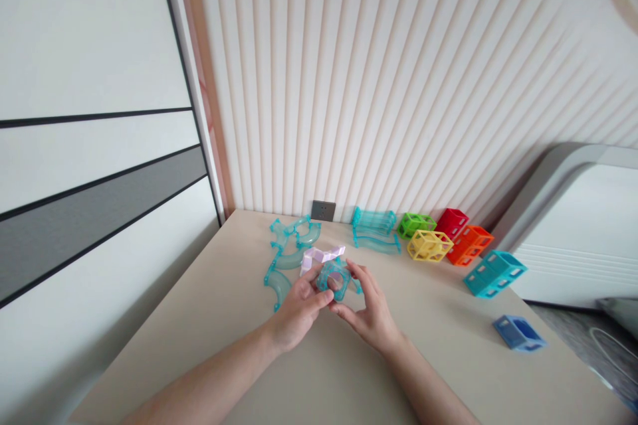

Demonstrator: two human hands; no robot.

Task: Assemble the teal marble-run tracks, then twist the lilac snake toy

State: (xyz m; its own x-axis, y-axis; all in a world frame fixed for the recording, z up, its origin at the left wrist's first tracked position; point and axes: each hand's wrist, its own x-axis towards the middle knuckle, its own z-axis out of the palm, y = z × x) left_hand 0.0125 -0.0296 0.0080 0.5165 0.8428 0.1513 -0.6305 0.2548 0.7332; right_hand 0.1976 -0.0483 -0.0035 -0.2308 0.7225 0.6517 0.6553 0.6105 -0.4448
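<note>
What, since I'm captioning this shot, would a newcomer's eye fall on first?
Probably the left hand and right hand, around a clear teal piece low in the picture's middle. Next, the bright blocks on the right of the table, from the red block near the ribbed wall to the blue block nearer the viewer.

On the surface (pixel 224 319), curved tracks (pixel 282 282) lie on the left; stacked tracks (pixel 376 220) lie far, before the wall (pixel 299 80). Blocks (pixel 468 247) stand on the right, one single block (pixel 519 333) nearer. The held piece (pixel 333 278) is between the left hand (pixel 298 311) and the right hand (pixel 371 309).
</note>
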